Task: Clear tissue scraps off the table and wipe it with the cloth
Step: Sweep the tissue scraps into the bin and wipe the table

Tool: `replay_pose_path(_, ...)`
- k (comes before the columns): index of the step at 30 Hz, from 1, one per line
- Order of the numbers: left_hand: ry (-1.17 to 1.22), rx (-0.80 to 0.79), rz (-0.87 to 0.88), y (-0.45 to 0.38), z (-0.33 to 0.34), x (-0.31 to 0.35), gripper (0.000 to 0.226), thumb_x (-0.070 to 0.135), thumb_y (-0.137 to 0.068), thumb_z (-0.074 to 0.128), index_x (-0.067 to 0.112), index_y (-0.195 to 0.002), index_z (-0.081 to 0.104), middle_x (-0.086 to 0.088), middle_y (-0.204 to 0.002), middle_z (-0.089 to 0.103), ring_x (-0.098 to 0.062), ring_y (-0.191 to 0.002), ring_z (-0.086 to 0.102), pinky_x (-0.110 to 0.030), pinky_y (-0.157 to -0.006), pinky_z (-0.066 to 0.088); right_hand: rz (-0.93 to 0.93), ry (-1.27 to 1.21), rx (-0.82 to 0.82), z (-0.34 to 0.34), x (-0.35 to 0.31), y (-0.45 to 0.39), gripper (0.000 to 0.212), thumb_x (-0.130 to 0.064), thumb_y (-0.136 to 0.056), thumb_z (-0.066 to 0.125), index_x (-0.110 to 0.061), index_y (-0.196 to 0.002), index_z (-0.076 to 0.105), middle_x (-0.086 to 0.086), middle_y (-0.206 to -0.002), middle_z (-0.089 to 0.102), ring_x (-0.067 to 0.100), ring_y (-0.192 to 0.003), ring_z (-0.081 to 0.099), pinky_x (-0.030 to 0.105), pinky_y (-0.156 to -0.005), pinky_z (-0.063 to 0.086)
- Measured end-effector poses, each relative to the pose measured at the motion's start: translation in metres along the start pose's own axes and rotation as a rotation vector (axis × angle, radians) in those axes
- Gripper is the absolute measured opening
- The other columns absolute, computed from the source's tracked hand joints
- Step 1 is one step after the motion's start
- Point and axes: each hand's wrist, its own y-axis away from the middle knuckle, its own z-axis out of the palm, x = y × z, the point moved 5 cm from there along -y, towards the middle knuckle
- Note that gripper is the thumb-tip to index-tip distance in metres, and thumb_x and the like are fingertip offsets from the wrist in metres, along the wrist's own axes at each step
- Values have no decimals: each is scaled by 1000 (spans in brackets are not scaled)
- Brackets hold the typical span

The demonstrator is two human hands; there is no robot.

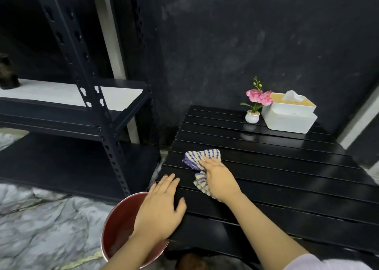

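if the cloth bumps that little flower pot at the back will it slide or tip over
The flower pot would probably tip rather than slide: its white base is small and rounded, while the stem and pink blooms rise well above it. It looks light, likely an artificial plant, so a slight nudge may move it. The slatted table has grooves that could catch its base.

Inventory: one surface, one cloth, one tissue box, one potted flower, one red bucket, one shelving rack, two hands: left, right.
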Motion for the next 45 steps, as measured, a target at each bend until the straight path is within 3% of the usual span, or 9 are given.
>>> replay_pose_path(8,20,-15,-11,2,0,2,87,59,-68,6,25,-146,26,9,-157,20,-7,-145,11,-25,-118,2,282,54,111,-33,45,50,49,-4,-92,36,-11,-140,30,9,-152,25,22,-143,14,27,-117,9)
replay_pose_path(14,9,-50,-10,2,-2,4,73,51,-80,17,22,-147,23,8,-158,17,-8,-146,9,-27,-119,3,185,102,52,-35,11,54,44,-16,-97,28,-7,-140,29,11,-152,26,20,-142,17,31,-118,4)
replay_pose_path(17,1,-65,-9,2,-2,5,62,46,-91,27,21,-147,22,7,-158,15,-9,-146,8,-28,-119,3,137,69,34,-27,-10,63,44,-21,-99,26,-9,-141,27,7,-153,25,16,-143,15,26,-117,1)
replay_pose_path(24,-17,-93,-15,3,-4,7,57,38,-96,35,19,-148,20,3,-158,15,-12,-147,8,-31,-120,5,60,28,-7,-18,-26,94,45,-13,-96,31,-11,-141,28,7,-154,22,16,-143,13,23,-116,4)
replay_pose_path(29,11,-114,-36,1,-6,10,57,36,-95,39,19,-147,23,2,-158,17,-14,-147,10,-33,-121,7,91,7,44,-28,-4,125,48,-8,-94,35,-17,-142,28,1,-154,21,14,-144,10,16,-109,-2)
replay_pose_path(38,32,-92,-23,-16,0,28,59,40,-94,40,21,-147,23,5,-158,17,-12,-147,9,-34,-121,6,250,-16,199,-52,53,158,43,-9,-94,38,-16,-136,41,3,-149,34,16,-142,19,24,-115,11)
replay_pose_path(45,-15,-61,-10,-20,8,26,59,41,-94,36,22,-148,20,6,-158,14,-12,-147,7,-34,-121,5,320,6,214,-67,80,138,47,-4,-93,33,-12,-139,32,8,-152,27,21,-143,14,24,-116,7)
